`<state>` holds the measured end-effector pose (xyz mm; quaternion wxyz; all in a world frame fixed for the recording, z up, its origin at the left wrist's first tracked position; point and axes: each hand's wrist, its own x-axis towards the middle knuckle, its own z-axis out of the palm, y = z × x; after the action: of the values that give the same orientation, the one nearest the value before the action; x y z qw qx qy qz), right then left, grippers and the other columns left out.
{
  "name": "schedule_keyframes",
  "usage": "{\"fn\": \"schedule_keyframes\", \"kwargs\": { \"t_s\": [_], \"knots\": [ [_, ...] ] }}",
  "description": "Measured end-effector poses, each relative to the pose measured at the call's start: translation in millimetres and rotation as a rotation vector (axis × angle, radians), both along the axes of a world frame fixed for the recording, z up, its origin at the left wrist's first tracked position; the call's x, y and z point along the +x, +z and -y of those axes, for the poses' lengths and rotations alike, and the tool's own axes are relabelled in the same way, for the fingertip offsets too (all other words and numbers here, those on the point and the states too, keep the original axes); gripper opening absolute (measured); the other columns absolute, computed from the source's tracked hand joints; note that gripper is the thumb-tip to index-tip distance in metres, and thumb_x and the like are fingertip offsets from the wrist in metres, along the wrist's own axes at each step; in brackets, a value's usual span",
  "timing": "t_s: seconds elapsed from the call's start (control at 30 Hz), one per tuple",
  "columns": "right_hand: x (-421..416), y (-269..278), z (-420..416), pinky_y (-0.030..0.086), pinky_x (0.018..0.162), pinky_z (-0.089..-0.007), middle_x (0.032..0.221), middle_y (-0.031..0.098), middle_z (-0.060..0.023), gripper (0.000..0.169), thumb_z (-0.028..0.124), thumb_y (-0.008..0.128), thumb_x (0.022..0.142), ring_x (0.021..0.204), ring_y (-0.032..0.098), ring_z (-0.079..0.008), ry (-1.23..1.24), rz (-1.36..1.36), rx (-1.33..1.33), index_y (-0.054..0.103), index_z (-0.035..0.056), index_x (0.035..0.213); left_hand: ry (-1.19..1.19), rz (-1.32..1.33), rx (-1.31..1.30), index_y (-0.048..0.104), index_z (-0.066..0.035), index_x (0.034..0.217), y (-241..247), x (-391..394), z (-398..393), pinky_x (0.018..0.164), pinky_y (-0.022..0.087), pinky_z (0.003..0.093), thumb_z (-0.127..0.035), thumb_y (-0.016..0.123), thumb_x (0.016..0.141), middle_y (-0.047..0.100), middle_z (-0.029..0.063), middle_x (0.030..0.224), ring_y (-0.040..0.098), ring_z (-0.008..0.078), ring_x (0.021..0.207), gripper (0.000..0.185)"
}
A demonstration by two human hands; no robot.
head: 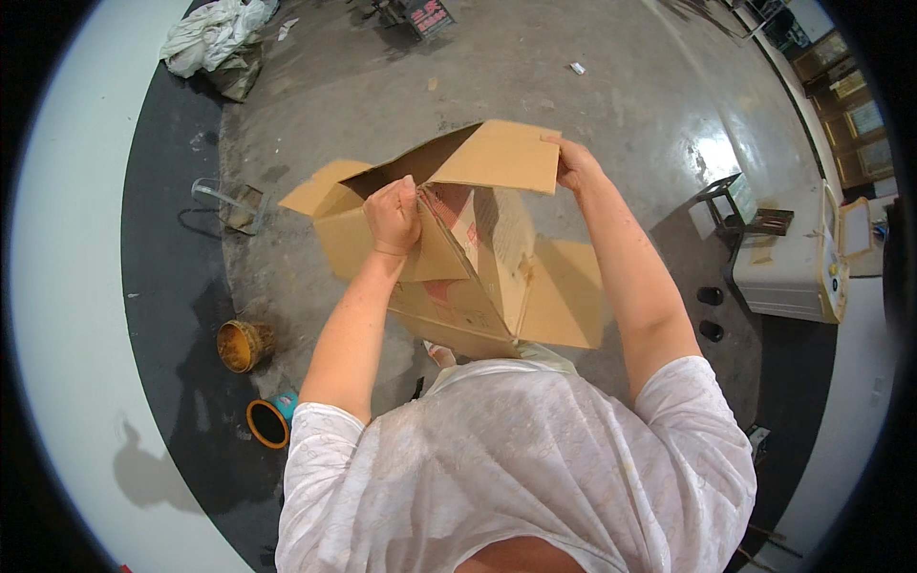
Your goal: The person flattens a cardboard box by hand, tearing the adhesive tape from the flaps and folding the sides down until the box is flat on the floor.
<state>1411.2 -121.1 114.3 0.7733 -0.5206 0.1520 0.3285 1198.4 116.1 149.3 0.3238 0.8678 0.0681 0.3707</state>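
A brown cardboard box (pixel 444 308) with red print is held up in front of my body, its flaps spread at several angles. My left hand (pixel 394 215) is closed over an upper edge of the box, near the middle. At the upper right, my right hand (pixel 577 163) grips the outer edge of a raised cardboard flap (pixel 501 157); some of its fingers are hidden behind the flap. Another flap (pixel 566 294) sticks out at the lower right, and a smaller one (pixel 322 186) points left. Part of the box's inside shows dark between the panels.
Left on the concrete floor stand a dirty yellow bucket (pixel 243 347) and a blue bin with an orange rim (pixel 269 424). Whitish sheeting (pixel 211 36) lies upper left. At right are a white washing machine (pixel 781 276), a small stool (pixel 727 200) and dark slippers (pixel 710 296).
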Motion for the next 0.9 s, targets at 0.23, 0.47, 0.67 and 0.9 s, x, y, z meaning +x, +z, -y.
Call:
{"fn": "schedule_keyframes", "kwargs": {
  "t_s": [0.23, 0.47, 0.67, 0.9],
  "knots": [
    [-18.2, 75.2, -20.3, 0.045, 0.093, -0.0354, 0.12, 0.059, -0.0113, 0.035, 0.015, 0.058, 0.091, 0.11, 0.055, -0.0204, 0.158, 1.048, -0.597, 0.056, -0.0007, 0.122, -0.122, -0.064, 0.061, 0.051, -0.004, 0.06, 3.3, 5.2, 13.2, 0.05, 0.04, 0.044, -0.028, 0.046, 0.095, 0.053, 0.0163, 0.06, 0.052, 0.0387, 0.057, 0.042],
    [-104.8, 121.4, -91.1, 0.041, 0.1, -0.0375, 0.132, 0.052, -0.0088, 0.036, 0.017, 0.053, 0.09, 0.119, 0.051, -0.0257, 0.845, 1.658, -0.359, 0.053, 0.0108, 0.125, -0.139, -0.164, 0.134, 0.055, -0.005, 0.063, -1.6, -0.8, 15.3, 0.052, 0.043, 0.0464, -0.028, 0.049, 0.091, 0.058, 0.0162, 0.062, 0.057, 0.0384, 0.06, 0.037],
    [-137.8, 79.3, -106.7, 0.03, 0.108, -0.043, 0.141, 0.036, -0.0248, 0.089, 0.043, 0.065, 0.08, 0.131, 0.036, -0.0369, 0.697, 1.246, -0.255, 0.02, -0.0006, 0.144, -0.125, -0.075, 0.075, 0.053, -0.003, 0.06, 6.1, -12.7, 9.8, 0.051, 0.043, 0.0457, -0.024, 0.047, 0.091, 0.056, 0.0168, 0.059, 0.056, 0.0374, 0.058, 0.038],
    [-185.0, 32.0, -73.8, 0.026, 0.111, -0.0443, 0.144, 0.028, -0.0273, 0.12, 0.052, 0.081, 0.062, 0.135, 0.029, -0.038, 0.661, 1.026, -0.374, 0.016, -0.0068, 0.144, -0.044, 0.025, 0.053, 0.048, -0.003, 0.056, 15.6, -15.3, 4.3, 0.049, 0.04, 0.0447, -0.024, 0.045, 0.093, 0.05, 0.0167, 0.055, 0.051, 0.0374, 0.052, 0.042]
  ]
}}
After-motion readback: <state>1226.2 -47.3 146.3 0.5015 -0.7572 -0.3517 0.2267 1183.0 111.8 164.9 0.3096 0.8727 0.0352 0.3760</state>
